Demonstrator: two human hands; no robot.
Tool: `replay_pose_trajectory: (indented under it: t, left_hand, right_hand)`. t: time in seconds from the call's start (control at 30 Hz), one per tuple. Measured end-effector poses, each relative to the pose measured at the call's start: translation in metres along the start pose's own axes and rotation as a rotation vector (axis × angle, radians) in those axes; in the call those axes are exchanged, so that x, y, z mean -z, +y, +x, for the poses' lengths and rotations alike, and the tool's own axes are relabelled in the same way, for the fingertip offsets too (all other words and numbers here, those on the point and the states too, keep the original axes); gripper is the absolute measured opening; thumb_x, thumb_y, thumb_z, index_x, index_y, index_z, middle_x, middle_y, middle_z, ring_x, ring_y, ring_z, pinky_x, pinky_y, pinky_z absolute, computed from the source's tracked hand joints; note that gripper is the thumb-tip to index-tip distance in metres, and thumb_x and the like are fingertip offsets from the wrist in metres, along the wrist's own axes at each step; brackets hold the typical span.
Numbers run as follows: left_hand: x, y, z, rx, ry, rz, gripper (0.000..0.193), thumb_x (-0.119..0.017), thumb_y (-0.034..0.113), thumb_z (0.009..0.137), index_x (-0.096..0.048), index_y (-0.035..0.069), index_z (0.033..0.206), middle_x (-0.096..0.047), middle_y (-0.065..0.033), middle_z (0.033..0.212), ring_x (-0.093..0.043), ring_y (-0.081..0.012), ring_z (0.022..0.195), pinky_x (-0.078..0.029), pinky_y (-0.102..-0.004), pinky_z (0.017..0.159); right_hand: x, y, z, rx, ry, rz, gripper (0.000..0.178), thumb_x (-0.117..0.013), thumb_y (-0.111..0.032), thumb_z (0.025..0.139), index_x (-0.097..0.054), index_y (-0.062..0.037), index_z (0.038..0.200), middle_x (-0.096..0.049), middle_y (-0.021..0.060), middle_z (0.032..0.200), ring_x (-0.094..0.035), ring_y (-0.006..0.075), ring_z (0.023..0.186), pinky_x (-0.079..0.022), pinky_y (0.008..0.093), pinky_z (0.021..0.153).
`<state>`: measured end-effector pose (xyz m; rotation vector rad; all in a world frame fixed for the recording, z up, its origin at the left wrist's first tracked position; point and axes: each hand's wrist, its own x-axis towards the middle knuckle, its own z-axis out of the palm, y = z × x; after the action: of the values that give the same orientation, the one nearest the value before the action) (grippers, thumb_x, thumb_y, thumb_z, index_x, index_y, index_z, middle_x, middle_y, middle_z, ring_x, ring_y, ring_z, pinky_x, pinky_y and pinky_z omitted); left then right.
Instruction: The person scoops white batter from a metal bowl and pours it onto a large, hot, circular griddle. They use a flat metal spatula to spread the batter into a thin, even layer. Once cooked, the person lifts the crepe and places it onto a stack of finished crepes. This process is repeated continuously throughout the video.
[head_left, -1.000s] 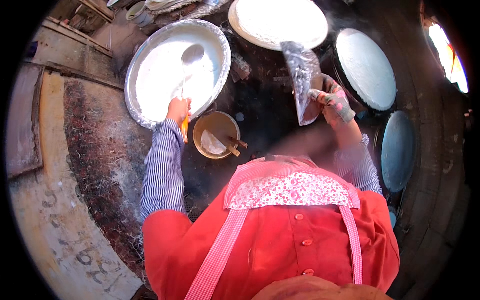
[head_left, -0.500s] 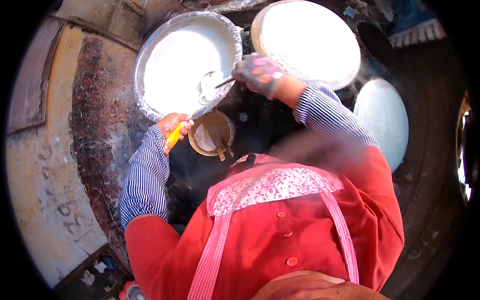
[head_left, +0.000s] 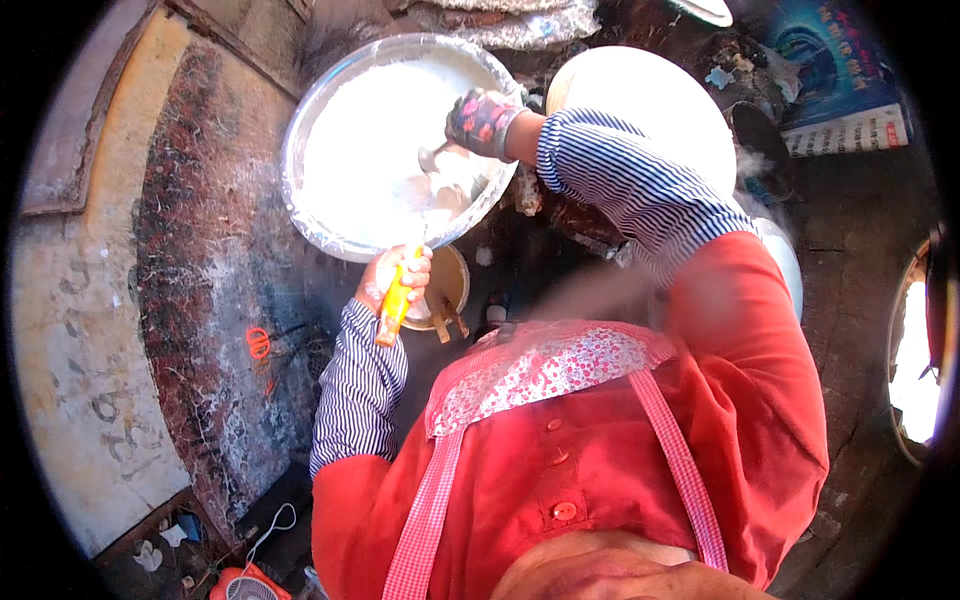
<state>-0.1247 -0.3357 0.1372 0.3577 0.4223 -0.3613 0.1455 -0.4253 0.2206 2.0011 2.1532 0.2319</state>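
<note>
A wide basin (head_left: pixel 293 190) of white liquid, its rim smeared, stands at the upper left. My right hand (head_left: pixel 485 125), in a dark patterned glove, is closed over the basin on a ladle (head_left: pixel 435 160), whose metal head is at the liquid. Bare fingers of my left hand (head_left: pixel 385 275) wrap round a yellow-handled tool (head_left: pixel 400 300) at the near rim. The tool's far end points into the basin and is too washed out to make out. Just below the basin, partly behind my left hand, sits a small bucket (head_left: pixel 462 275) with wooden sticks (head_left: pixel 442 325) in it.
A large white round surface (head_left: pixel 650 100) lies at the upper right, partly behind my right forearm. Beyond my sleeve shows a pale round surface (head_left: pixel 785 265). Orange-handled scissors (head_left: pixel 258 343) lie at the left, beside a stained board (head_left: pixel 190 270). A small orange fan (head_left: pixel 250 585) is at lower left.
My right hand has moved left, from the basin's right rim to over the liquid, with the ladle. My left hand has shifted right along the near rim, the yellow handle now more upright.
</note>
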Motion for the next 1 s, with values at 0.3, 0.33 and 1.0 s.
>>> replay_pose_trajectory:
  t: [0.3,0.33,1.0]
  left_hand:
    - [-0.2,0.057,-0.11,-0.453,-0.019,0.457,0.026,-0.039,0.026,0.092,-0.043,0.002,0.1,-0.041,-0.0003,0.067,-0.041,-0.006,0.047,-0.045,-0.024,0.041]
    - [-0.217,0.053,-0.118,-0.506,-0.028,0.509,0.026,-0.038,0.027,0.092,-0.042,0.002,0.1,-0.041,-0.0003,0.067,-0.041,-0.0059,0.047,-0.045,-0.0237,0.04]
    - [-0.055,0.03,-0.059,-0.036,-0.186,-0.163,0.028,-0.04,0.024,0.09,-0.046,-0.001,0.1,-0.044,-0.0009,0.07,-0.044,-0.0113,0.053,-0.041,-0.0294,0.047]
  right_hand:
    - [0.206,0.028,-0.038,-0.268,0.754,-0.489,0.011,-0.054,-0.01,0.071,-0.056,-0.0024,0.079,-0.055,0.0097,0.072,-0.057,0.0212,0.068,-0.046,0.0324,0.059]
    - [0.213,0.035,-0.04,-0.296,0.851,-0.573,0.013,-0.051,-0.017,0.069,-0.053,-0.0048,0.073,-0.048,0.0086,0.064,-0.053,0.0224,0.062,-0.041,0.0345,0.05]
    - [0.125,-0.023,-0.056,-0.739,0.572,0.535,0.023,-0.053,-0.016,0.076,-0.058,-0.0089,0.097,-0.059,0.0138,0.082,-0.059,0.0298,0.077,-0.048,0.0362,0.068]
